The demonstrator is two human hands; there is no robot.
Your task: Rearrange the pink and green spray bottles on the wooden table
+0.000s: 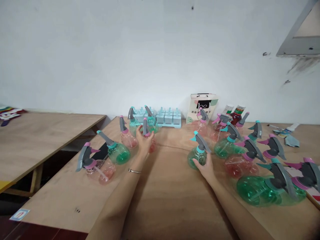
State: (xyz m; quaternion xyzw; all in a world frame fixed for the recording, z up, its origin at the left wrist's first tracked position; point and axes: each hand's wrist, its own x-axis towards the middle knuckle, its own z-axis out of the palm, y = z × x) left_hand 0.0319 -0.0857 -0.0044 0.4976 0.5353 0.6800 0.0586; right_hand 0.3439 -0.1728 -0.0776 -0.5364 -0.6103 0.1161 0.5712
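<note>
My left hand [145, 140] is closed around a pink spray bottle [152, 146] with a grey and pink head, toward the back of the table. Most of that bottle is hidden behind my fingers and palm. On the right, my right hand [206, 166] grips the side of a green spray bottle [192, 156] with a grey and turquoise head, which stands on the table. Left of my left hand are a pink spray bottle [128, 138], a green one [118, 154] and another pink one [102, 171]. Two turquoise-headed bottles [151, 123] stand just behind it.
Several more pink and green spray bottles [252, 190] crowd the wooden table's right side. Light-blue popsicle molds [169, 119], a paper bag [200, 110] and bottles of dark red liquid [237, 115] stand along the wall. A second table [50, 133] is at left, across a gap.
</note>
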